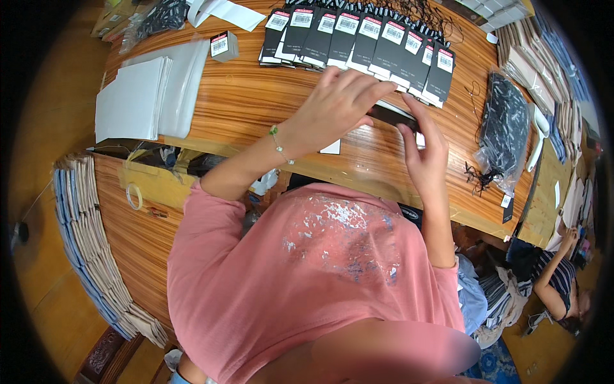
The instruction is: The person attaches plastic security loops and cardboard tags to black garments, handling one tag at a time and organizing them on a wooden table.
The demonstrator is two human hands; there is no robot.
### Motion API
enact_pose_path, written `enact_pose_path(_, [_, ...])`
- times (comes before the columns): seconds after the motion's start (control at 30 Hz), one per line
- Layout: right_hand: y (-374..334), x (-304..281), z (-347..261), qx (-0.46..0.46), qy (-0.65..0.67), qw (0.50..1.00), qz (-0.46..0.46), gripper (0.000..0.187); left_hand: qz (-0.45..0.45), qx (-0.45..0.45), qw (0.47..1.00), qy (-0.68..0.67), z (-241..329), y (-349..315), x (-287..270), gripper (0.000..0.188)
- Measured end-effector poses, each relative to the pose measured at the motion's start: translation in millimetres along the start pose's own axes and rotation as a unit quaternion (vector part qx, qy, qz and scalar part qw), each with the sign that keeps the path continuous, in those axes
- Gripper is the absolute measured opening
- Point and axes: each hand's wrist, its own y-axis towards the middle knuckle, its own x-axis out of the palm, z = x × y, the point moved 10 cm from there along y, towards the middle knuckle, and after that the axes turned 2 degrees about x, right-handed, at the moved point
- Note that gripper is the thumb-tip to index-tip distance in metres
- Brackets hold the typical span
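Both hands are raised over the near edge of the wooden table, gripping a thin black stack of tags (391,116) seen nearly edge-on. My left hand (336,105), with a green-beaded bracelet at the wrist, closes on its left end with bent fingers. At the other end, my right hand (425,146) pinches it between thumb and fingers. Just beyond lie several fanned piles of black hang tags (345,32), with white labels and black strings. A white card (330,148) lies on the table below my left hand.
White sheets (131,102) and clear plastic sleeves (185,89) lie left, near a small labelled block of stickers (224,47). At right are a bag of black strings (505,121) and a white tagging tool (538,134). Folded garments (96,237) are stacked left; another person (556,281) sits right.
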Motion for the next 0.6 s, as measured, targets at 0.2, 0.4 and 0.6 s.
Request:
enact_pose_path(0.2, [-63.0, -6.9, 49.7, 0.067, -0.028, 0.994, 0.076, 0.031, -0.040, -0.228, 0.888, -0.397, -13.1, -34.3, 71.7, 0.052])
enact_pose_path(0.4, [-69.3, 14.2, 50.0, 0.013, -0.105, 0.993, 0.046, 0.041, 0.009, -0.167, 0.953, -0.254, 2.9, -31.9, 68.4, 0.043])
enact_pose_path(0.6, [-71.3, 21.1, 45.4, 0.003, -0.150, 0.988, 0.040, 0.029, -0.026, -0.133, 0.961, -0.242, 8.5, -31.6, 75.0, 0.025])
